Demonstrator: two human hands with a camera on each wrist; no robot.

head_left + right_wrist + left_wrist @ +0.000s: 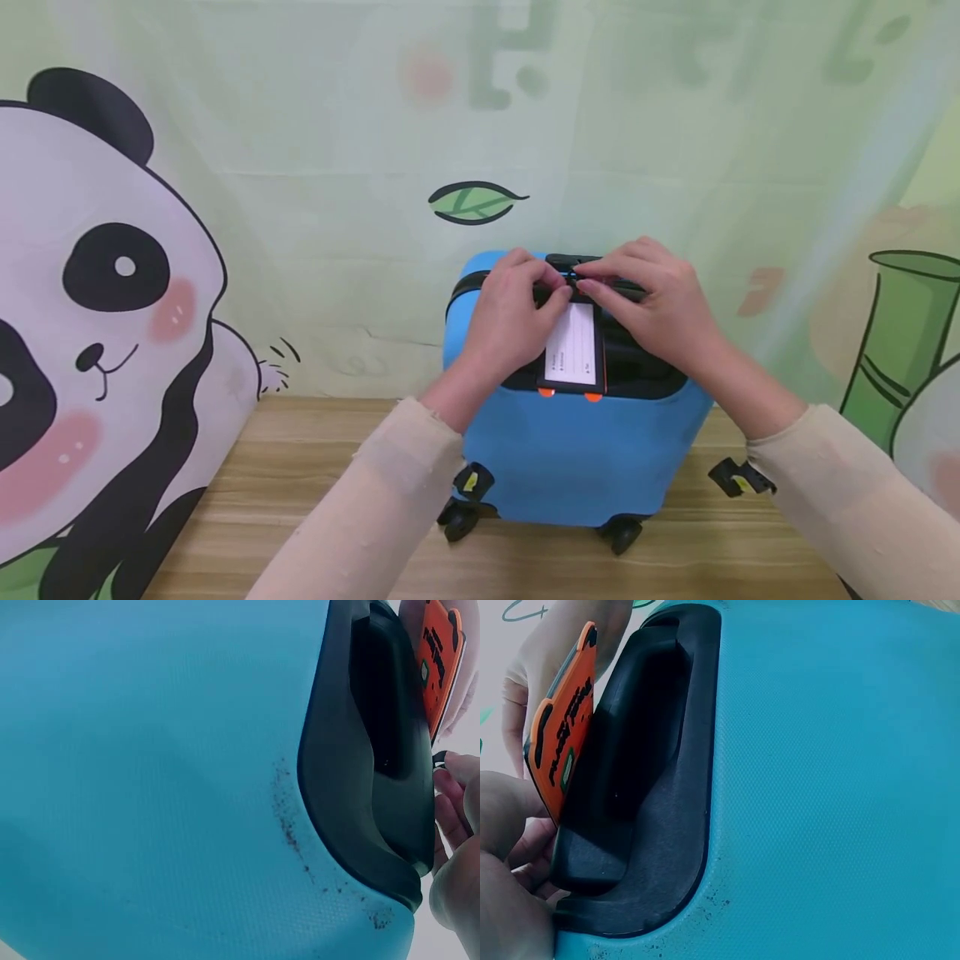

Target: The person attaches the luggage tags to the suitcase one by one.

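Note:
A blue suitcase [562, 467] stands upright, with a black carry handle [592, 851] on its top. Against the handle leans a luggage tag [573, 346] with a white writing card on one face; its orange back [564, 739] bears black lettering. At the tag's top edge my left hand [513, 312] pinches the strap between thumb and index finger. Opposite it, my right hand [660, 304] pinches a thin black strap end [439, 758] beside the handle. The fingertips of both hands nearly meet, and they hide most of the strap.
The suitcase's black wheels [622, 533] rest on a wood-grain surface [315, 475]. Close behind hangs a pale green backdrop [337, 250] printed with a panda [112, 292] and bamboo. Dark scuffs mark the blue shell near the handle recess.

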